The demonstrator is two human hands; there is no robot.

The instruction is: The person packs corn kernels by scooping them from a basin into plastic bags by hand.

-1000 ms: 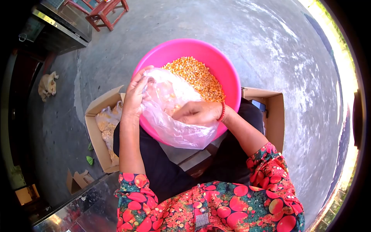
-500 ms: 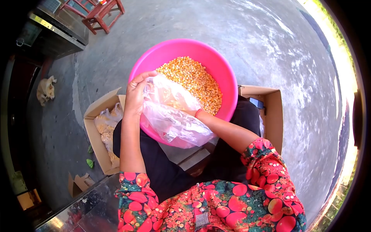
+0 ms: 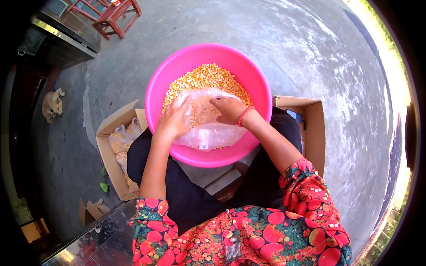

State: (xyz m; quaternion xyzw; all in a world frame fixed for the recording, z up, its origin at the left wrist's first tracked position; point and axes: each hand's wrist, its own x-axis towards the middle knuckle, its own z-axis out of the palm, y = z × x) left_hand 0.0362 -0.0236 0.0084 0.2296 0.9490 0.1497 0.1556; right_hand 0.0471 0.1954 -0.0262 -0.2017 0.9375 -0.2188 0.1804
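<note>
A clear plastic bag (image 3: 206, 133) lies with its mouth spread over the corn kernels (image 3: 208, 75) in a pink basin (image 3: 153, 88). My left hand (image 3: 174, 120) grips the left side of the bag's mouth, fingertips pointing up along the plastic. On the opposite side, my right hand (image 3: 231, 111), with a red bracelet at the wrist, is bent inward over the bag's rim and holds it; part of its fingers is hidden by the plastic. Some kernels show through the film between both hands.
A cardboard box (image 3: 113, 155) with bagged kernels stands left of my legs. Another box (image 3: 314, 128), holding a phone-like device (image 3: 294, 116), is at the right. A red wooden chair (image 3: 116, 20) and a lying dog (image 3: 53, 105) are farther off on the concrete floor.
The bag has dropped from above the basin's near side onto the kernels, its mouth now spread. My left hand moved down and right; my right hand came up out of the plastic.
</note>
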